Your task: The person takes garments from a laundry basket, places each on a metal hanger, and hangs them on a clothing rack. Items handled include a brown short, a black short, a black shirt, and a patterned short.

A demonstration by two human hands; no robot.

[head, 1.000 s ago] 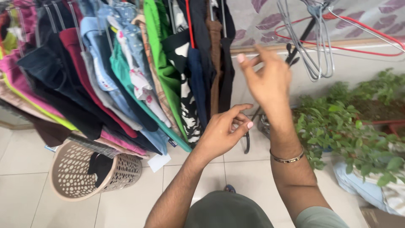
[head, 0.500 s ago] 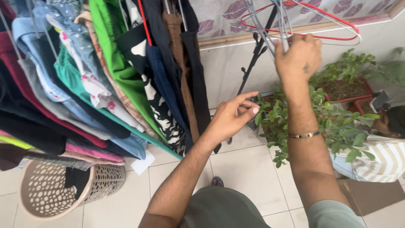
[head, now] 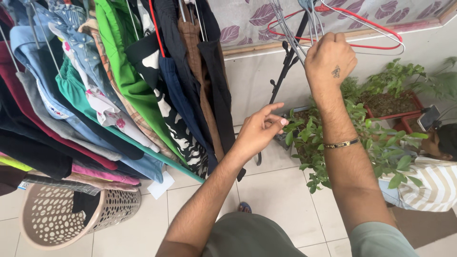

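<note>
Pale floor tiles (head: pixel 281 190) ran under a crowded clothes rack, with a leaf-patterned wall covering behind it and potted green plants (head: pixel 362 138) to the right. At the rack's free end hung a cluster of empty wire hangers (head: pixel 304 28), grey ones with a red one (head: pixel 376 28) among them. The right hand (head: pixel 330 59) was raised to that cluster, its grip curled closed around the grey wires just below their hooks. The left hand (head: pixel 259 131) hovered lower, holding nothing, fingers loosely open and pointing toward the dark garments (head: pixel 209 81) at the rack's end. A perforated beige laundry basket (head: pixel 62 214) stood on the floor at lower left. To free one hanger cleanly, it seemed wise to pinch a single wire and lift its hook straight up, since the bunched hangers looked likely to snag.
</note>
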